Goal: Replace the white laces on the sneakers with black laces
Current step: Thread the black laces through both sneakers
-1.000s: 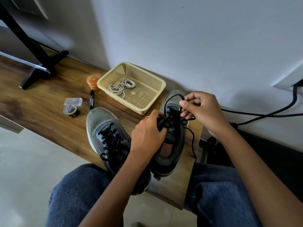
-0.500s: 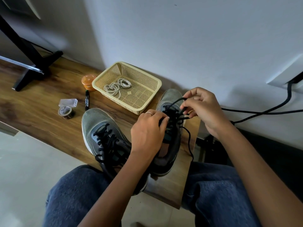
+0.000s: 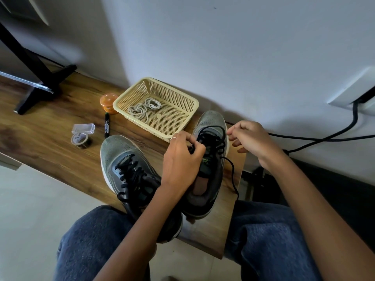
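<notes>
Sneaker (image 3: 209, 169) near table (image 3: 50, 142) corner

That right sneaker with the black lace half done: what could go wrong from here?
Two likely risks. The loose black lace trails off the right sneaker toward the bench edge, so it could snag or slide out of an eyelet. The right hand hangs open beside the shoe while only the left hand grips the lacing, so the crossings might slacken. The left sneaker overhangs the edge near the knees and could get knocked off.
</notes>
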The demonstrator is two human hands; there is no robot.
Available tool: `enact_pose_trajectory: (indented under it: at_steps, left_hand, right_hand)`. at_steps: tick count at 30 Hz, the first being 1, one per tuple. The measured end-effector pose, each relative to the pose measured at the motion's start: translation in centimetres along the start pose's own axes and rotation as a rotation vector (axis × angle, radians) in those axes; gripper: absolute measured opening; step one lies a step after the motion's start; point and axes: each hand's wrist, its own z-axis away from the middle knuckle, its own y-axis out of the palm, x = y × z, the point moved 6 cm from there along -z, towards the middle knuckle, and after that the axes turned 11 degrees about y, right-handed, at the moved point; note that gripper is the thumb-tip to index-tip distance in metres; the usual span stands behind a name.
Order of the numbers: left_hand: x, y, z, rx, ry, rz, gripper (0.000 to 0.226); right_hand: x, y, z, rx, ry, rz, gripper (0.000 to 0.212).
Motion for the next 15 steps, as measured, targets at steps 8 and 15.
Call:
enact_pose_trajectory:
  at_steps: [8,15]
  left_hand:
    - [1.9,0.2,-0.7,0.099,-0.214,0.339,0.01]
    - [2.4,0.1,-0.7,0.132,-0.296,0.545,0.015]
  right_hand:
    - [0.1,0.6,0.5,0.133,-0.051,0.056,0.011]
    - [3.5,0.4,3.4,0.058,-0.469,-0.116,0.023]
